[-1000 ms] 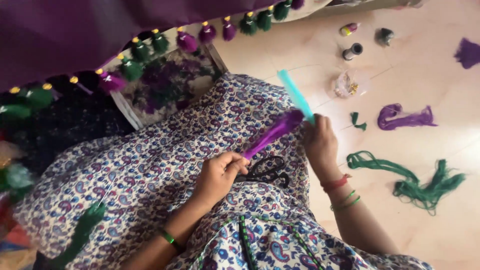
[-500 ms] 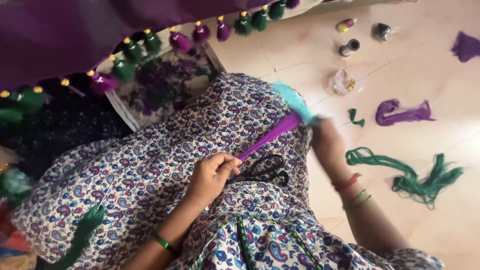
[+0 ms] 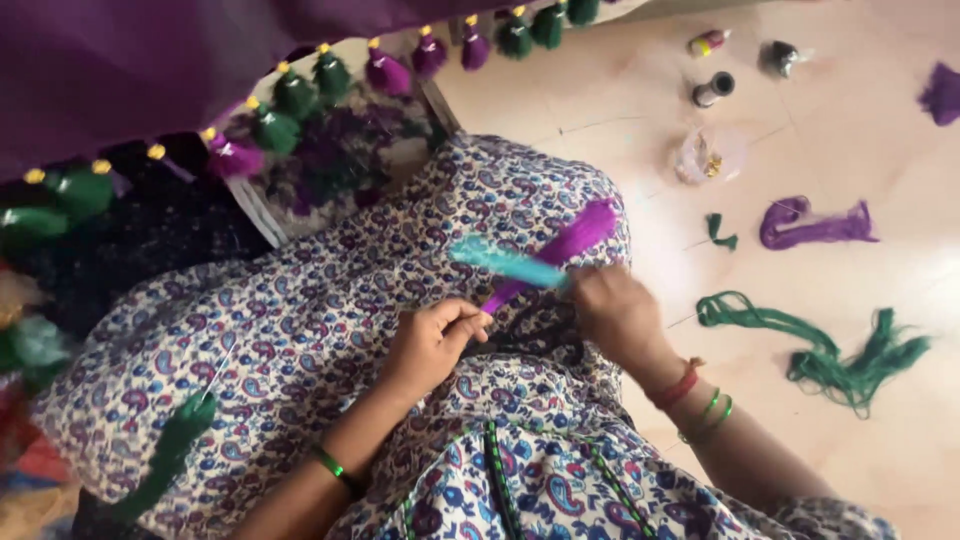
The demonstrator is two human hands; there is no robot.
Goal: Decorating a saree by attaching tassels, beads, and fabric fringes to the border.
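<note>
Since the earlier frame, our right hand [image 3: 618, 312] had swung the teal comb [image 3: 505, 264] from upright, near the knee's far edge, down to lie almost flat across the purple thread bundle [image 3: 565, 250], its teeth end pointing left. We closed that hand around the comb's near end, though blur hid the fingers. Our left hand [image 3: 430, 342] pinched the bundle's near end between thumb and fingertips, narrow and tight, and the thread ran up and right from it over our lap, fanning out near the knee. All of this rested on the paisley-printed cloth [image 3: 300, 330] covering our legs. At the cloth's left edge lay 1 green tassel [image 3: 175, 440] with a pale thread leading off it. Beyond the knee, purple fabric [image 3: 120, 60] hung with a row of green and purple tassels [image 3: 330, 75] along its edge. On the floor to the right, well apart from our hands, we saw a green thread skein [image 3: 830, 345], a purple thread skein [image 3: 810, 225], a small clear bag [image 3: 705, 155] and 2 spools [image 3: 715, 88] near the far edge.
</note>
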